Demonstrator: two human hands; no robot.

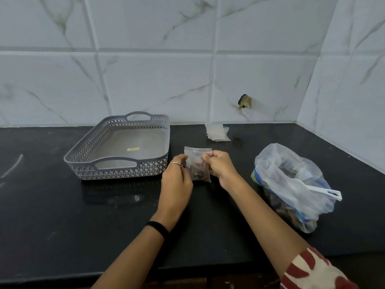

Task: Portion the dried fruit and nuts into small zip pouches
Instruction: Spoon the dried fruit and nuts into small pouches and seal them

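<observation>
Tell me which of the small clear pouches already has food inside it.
The small pouch held between the left hand and the right hand: dark pieces show at its bottom. The stack of pouches near the wall looks flat and empty.

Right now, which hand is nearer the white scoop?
Right. The right hand grips the pouch beside the bulk bag holding the scoop; the left hand is farther, across the pouch.
</observation>
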